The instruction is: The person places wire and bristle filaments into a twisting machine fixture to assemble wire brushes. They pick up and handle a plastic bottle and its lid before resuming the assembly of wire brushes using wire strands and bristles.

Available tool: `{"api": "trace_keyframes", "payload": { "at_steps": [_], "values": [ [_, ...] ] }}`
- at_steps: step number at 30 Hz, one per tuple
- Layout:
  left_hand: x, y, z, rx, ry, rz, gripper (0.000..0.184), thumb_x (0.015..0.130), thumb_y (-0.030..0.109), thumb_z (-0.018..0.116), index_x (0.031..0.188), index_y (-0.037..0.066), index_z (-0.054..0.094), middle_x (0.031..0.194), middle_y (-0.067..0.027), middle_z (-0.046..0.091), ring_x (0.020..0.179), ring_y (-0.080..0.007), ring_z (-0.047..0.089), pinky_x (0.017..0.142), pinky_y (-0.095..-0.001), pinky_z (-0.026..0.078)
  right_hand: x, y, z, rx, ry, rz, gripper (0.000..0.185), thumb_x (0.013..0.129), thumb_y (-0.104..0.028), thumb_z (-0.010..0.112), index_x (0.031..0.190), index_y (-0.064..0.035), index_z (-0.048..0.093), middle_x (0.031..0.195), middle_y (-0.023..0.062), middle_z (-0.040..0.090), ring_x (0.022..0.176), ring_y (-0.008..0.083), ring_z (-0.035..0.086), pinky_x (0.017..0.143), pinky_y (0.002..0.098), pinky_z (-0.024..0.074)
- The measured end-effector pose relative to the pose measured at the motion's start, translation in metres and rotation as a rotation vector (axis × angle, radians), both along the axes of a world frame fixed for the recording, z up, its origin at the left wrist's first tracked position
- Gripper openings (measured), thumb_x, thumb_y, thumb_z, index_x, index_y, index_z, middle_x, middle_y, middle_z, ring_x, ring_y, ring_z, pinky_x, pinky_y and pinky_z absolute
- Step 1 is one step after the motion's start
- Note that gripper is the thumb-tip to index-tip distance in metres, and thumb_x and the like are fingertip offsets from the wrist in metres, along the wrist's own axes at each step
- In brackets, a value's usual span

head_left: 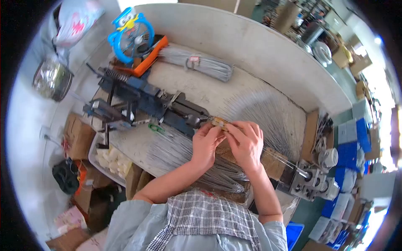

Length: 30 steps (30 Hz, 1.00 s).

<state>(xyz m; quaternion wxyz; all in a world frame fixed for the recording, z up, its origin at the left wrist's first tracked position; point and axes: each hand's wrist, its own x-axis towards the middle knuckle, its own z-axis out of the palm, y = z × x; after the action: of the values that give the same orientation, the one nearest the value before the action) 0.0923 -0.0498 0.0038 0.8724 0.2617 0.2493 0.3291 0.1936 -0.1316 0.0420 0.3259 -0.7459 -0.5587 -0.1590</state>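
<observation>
Both hands meet at the head end of a dark blue bench machine [167, 106]. My left hand [205, 145] is closed in a pinch at the near side of a small yellowish piece [219, 122]; its exact kind is too small to make out. From the other side my right hand [248, 144] pinches the same piece between thumb and fingers. A round dark metal part [192, 121] of the machine sits just left of the fingertips. Thin grey wires [180, 152] fan out under my left forearm, and more wires [264, 113] spread beyond my right hand.
A tied wire bundle [197, 63] lies at the back, near an orange tray [151, 56] and a blue fan [132, 37]. Green-handled pliers [156, 128] rest by the machine. A metal mechanism [316, 180] stands right; a white bin [109, 161] of pale pieces stands left.
</observation>
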Motion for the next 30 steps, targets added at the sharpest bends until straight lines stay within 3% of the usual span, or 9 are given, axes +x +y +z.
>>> {"api": "trace_keyframes", "payload": {
  "at_steps": [4,7,8,11,14,17,21,27,30],
  "values": [
    [-0.001,-0.001,0.000,-0.054,-0.011,0.022,0.013,0.092,0.013,0.055,0.099,0.003,0.059,0.096,-0.0070,0.066,0.088,-0.0166,0.065,0.087,-0.0335,0.049,-0.014,-0.007,0.014,0.056,0.000,-0.007,0.023,0.073,-0.008,0.072,0.096,-0.0113,0.071,0.090,0.0038,0.065,0.086,0.0236,0.060,0.076,0.0371,0.0466],
    [0.000,0.003,0.000,-0.052,-0.019,0.017,0.019,0.092,0.017,0.052,0.100,0.002,0.060,0.095,-0.0089,0.066,0.087,-0.0176,0.065,0.085,-0.0322,0.049,-0.029,-0.012,0.006,-0.001,0.303,0.095,0.022,0.077,-0.008,0.071,0.099,-0.0089,0.071,0.081,0.0089,0.066,0.078,0.0255,0.063,0.070,0.0349,0.0493],
    [0.000,0.004,0.001,-0.048,-0.019,0.012,0.021,0.092,0.019,0.051,0.100,0.001,0.060,0.095,-0.0096,0.066,0.086,-0.0179,0.065,0.084,-0.0317,0.050,-0.035,-0.010,-0.003,-0.038,0.568,0.145,0.023,0.082,-0.009,0.069,0.105,-0.0059,0.069,0.080,0.0134,0.067,0.071,0.0236,0.064,0.065,0.0329,0.0509],
    [-0.011,0.008,0.005,-0.116,-0.003,-0.107,0.027,0.093,0.023,0.049,0.103,0.001,0.060,0.098,-0.0112,0.067,0.087,-0.0184,0.065,0.079,-0.0303,0.050,-0.037,0.001,-0.012,-0.152,1.124,0.096,0.032,0.092,-0.012,0.061,0.123,-0.0056,0.061,0.090,0.0086,0.070,0.074,0.0108,0.064,0.066,0.0267,0.0509],
    [-0.008,0.008,-0.003,-0.107,-0.023,-0.072,0.028,0.094,0.024,0.048,0.105,0.000,0.060,0.099,-0.0117,0.067,0.087,-0.0177,0.065,0.069,-0.0293,0.051,-0.030,-0.004,-0.016,-0.140,1.069,0.126,0.033,0.097,-0.012,0.054,0.129,-0.0040,0.056,0.077,-0.0009,0.061,0.069,0.0048,0.057,0.058,0.0207,0.0463],
    [-0.003,0.003,-0.006,-0.093,-0.036,-0.003,0.025,0.095,0.020,0.048,0.107,0.001,0.059,0.097,-0.0105,0.067,0.086,-0.0169,0.064,0.069,-0.0276,0.051,-0.030,-0.007,-0.005,-0.120,1.065,0.113,0.036,0.094,-0.012,0.058,0.130,-0.0077,0.057,0.083,0.0051,0.067,0.070,0.0089,0.062,0.062,0.0255,0.0505],
    [-0.009,0.007,-0.010,-0.038,-0.065,-0.109,0.020,0.096,0.016,0.049,0.108,0.003,0.059,0.096,-0.0083,0.066,0.086,-0.0156,0.064,0.070,-0.0260,0.052,-0.027,0.005,0.003,-0.229,1.016,0.046,0.040,0.093,-0.016,0.060,0.133,-0.0091,0.055,0.077,0.0069,0.067,0.064,0.0097,0.063,0.059,0.0260,0.0505],
    [-0.004,0.002,0.005,-0.096,-0.014,-0.008,0.020,0.097,0.018,0.050,0.106,0.003,0.059,0.097,-0.0077,0.065,0.081,-0.0149,0.063,0.066,-0.0278,0.052,-0.024,0.012,-0.015,-0.135,0.771,0.118,0.043,0.092,-0.016,0.061,0.133,-0.0100,0.054,0.076,0.0084,0.068,0.055,0.0095,0.060,0.054,0.0270,0.0498],
    [-0.007,0.005,0.005,-0.100,-0.020,-0.044,0.025,0.097,0.022,0.048,0.107,0.002,0.059,0.099,-0.0084,0.065,0.081,-0.0159,0.063,0.067,-0.0273,0.052,-0.024,0.010,-0.003,-0.214,0.973,0.112,0.042,0.091,-0.016,0.062,0.133,-0.0098,0.054,0.072,0.0072,0.067,0.052,0.0093,0.058,0.053,0.0269,0.0494]
  ]
}}
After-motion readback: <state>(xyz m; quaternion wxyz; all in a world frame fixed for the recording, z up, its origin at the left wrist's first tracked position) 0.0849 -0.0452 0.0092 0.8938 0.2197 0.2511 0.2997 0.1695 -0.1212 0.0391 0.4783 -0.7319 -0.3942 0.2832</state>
